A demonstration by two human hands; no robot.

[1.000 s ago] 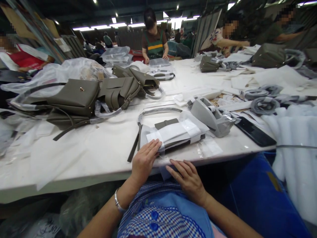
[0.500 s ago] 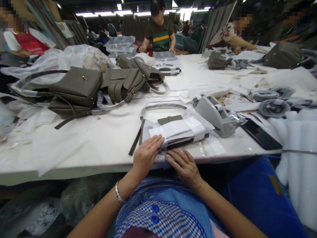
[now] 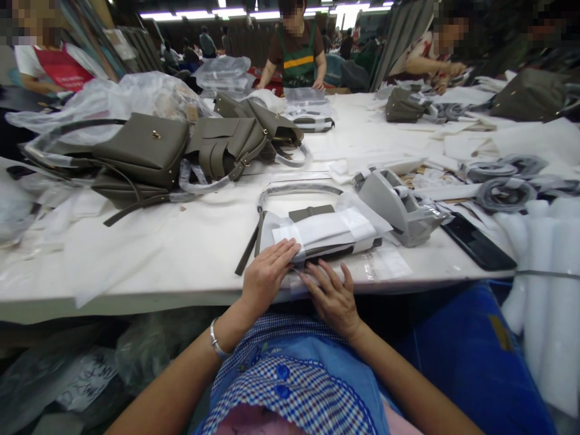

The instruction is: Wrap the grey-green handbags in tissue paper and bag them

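A small olive-grey handbag (image 3: 312, 211) lies at the table's front edge, partly covered by white paper (image 3: 324, 232) and clear film. Its wrapped strap (image 3: 299, 190) loops out behind it. My left hand (image 3: 268, 272) rests with extended fingers on the near left corner of the paper. Beside it, my right hand (image 3: 333, 296) has its fingers spread at the bag's near edge, the fingertips by the film. A grey tape dispenser (image 3: 390, 202) stands to the right of the bag.
Olive handbags (image 3: 140, 148) are piled at the left. A black phone (image 3: 478, 240) lies right of the dispenser, near rolls of white foam (image 3: 553, 272). A blue bin (image 3: 471, 356) stands below the table edge. Across the table, a person in a green apron (image 3: 299, 60) stands.
My right hand's fingers have spread wider and shifted slightly at the bag's near edge. My left hand stays on the paper. The view has shifted a little.
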